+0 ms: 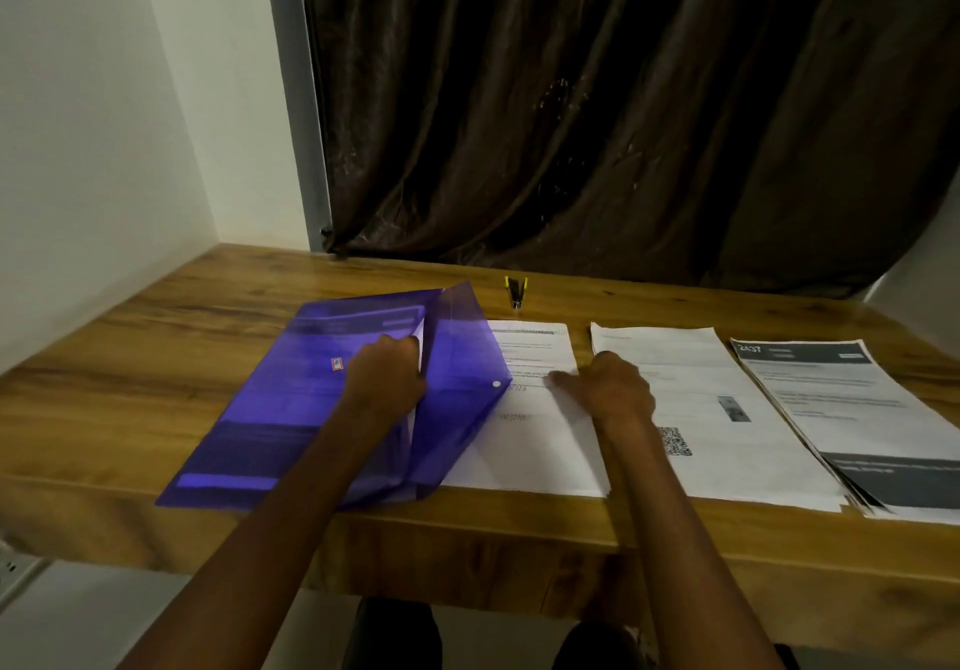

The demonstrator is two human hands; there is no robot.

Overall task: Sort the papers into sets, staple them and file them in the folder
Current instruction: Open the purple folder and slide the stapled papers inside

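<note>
the folder [311, 399] lay on the left of the table [156, 306], its flap [457, 357] thrown open to the right and lapping over the nearest set [535, 435]. dark print showed through the purple plastic, so at least one set seemed already filed inside. the left hand [387, 376] was at the folder's mouth, fingers curled on the edge of the white sheets there; whether it pinched the paper or the plastic lip i could not tell. the right hand [613, 391] rested on the nearest set with fingers loosely bent, pressing rather than gripping, as far as the view showed.

two more piles waited to the right: a middle set [717, 409] with a square code printed on it, and a far stack [857, 409] with a dark header, its sheets slightly fanned at the lower edge. the stapler [516, 293] stood near the back of the table, just beyond the nearest set, untouched by either hand.

judging from this, sorting looked finished and filing had begun. whether the three outside piles were stapled could not be seen; filing them, and closing the flap, remained.
</note>
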